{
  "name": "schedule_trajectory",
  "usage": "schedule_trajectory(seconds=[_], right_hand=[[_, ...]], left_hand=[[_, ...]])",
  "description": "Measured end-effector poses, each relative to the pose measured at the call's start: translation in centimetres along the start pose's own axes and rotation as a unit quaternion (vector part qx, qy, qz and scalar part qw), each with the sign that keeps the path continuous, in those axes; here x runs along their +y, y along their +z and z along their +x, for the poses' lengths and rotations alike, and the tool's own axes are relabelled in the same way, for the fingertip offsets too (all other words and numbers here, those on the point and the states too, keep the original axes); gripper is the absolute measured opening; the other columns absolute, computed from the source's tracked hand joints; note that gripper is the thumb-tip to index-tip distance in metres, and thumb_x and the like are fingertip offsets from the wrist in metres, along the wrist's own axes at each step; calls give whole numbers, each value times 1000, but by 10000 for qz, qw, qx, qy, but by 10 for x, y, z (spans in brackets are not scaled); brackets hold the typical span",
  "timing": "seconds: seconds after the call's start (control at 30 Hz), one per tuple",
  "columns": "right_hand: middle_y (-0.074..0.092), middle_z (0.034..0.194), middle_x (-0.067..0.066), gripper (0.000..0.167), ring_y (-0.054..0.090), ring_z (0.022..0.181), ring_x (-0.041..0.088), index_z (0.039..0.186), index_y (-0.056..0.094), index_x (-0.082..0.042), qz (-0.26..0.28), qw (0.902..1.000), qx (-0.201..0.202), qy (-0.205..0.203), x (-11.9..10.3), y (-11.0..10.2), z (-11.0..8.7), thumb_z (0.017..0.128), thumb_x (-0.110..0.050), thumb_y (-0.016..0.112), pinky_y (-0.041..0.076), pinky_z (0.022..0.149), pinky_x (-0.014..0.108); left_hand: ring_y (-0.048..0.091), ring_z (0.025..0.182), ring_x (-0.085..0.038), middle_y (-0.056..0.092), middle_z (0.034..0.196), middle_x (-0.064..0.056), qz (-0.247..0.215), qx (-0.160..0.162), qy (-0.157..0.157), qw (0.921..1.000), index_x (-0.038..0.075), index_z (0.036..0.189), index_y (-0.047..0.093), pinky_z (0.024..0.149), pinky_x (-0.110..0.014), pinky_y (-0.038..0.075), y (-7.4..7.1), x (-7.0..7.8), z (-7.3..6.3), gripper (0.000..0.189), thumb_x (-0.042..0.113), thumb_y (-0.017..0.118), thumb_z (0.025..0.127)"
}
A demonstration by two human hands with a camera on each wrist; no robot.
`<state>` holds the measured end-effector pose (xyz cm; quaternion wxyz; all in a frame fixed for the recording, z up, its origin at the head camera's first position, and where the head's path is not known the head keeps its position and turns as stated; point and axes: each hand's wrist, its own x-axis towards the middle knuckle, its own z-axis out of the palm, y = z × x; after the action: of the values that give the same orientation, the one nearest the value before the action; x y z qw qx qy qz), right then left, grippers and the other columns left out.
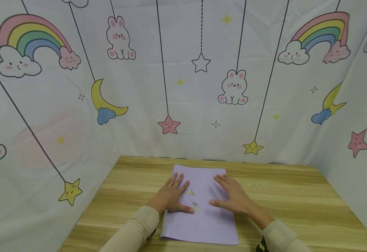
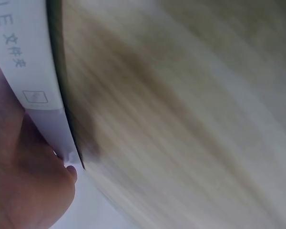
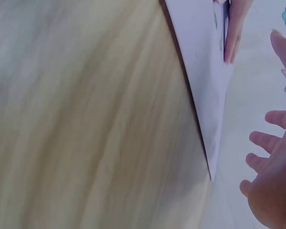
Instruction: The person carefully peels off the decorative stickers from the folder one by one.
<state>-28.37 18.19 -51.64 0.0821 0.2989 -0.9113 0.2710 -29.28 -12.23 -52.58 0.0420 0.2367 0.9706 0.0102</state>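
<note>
nearest me, two pale sleeves [image 1: 137, 224] lie at the near side, one left, one right. between and beyond them the lilac folder [image 1: 202, 227] lies flat in the middle of the bench [image 1: 296, 210], its spine along the left, where the left wrist view shows a white label [image 2: 31, 62]. i judge it light and smooth enough to slide, firm at the spine but bendy towards the free right side; i'd take hold at the spine or pinch the near right corner. the left hand [image 1: 173, 196] rests spread on the cover's left half, grasping nothing. the right hand [image 1: 233, 197] is spread over the right edge, also grasping nothing; i cannot tell whether it touches. small green-and-yellow patches [image 1: 191, 193] sit on the cover between the hands; if loose, they could get dragged. farther right, tiny clear bits [image 1: 260, 186] lie on the bench, too small to identify, and would be in the way of a rightward slide. at the far side, a printed white curtain [image 1: 202, 94] limits the reach.
</note>
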Motion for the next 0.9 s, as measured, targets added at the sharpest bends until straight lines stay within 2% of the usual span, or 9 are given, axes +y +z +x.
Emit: schedule_trajectory(seconds=[0.2,0.37,0.6,0.73,0.9], right_hand=[[46,161,24,90,30,153,52,156,50,-2,404,9988,-246,-104,-13,9,3,90,-58,77,22,118,76],[45,161,23,85,32,152,52,155,52,-2,450,9980,-405,-198,-18,19,7,92,-54,77,26,117,74],[48,159,24,73,35,150,52,147,59,-2,804,9949,-420,-446,-25,29,13,92,-43,81,29,119,69],[57,150,20,62,49,141,43,141,65,-3,691,9954,-369,-559,-28,34,17,92,-37,83,38,115,63],[66,128,10,48,59,120,31,131,71,-4,690,9954,-273,-602,-33,40,18,91,-29,84,49,104,53]], left_hand=[[6,162,-41,14,176,-18,-55,17,29,10000,20,169,30,129,-54,17,1,-1,-1,120,95,56,79],[6,162,-41,13,176,-18,-58,17,29,10000,20,170,29,129,-55,17,0,-1,-1,120,94,56,79],[6,162,-41,13,176,-18,-110,-4,29,9999,19,169,30,128,-55,19,-4,1,-3,119,92,59,80],[7,162,-42,14,176,-20,-166,6,74,9998,17,169,31,128,-55,21,-8,1,-5,118,89,62,81],[8,162,-42,15,176,-20,-205,20,96,9997,17,169,32,128,-54,21,-7,1,-6,119,89,64,80]])
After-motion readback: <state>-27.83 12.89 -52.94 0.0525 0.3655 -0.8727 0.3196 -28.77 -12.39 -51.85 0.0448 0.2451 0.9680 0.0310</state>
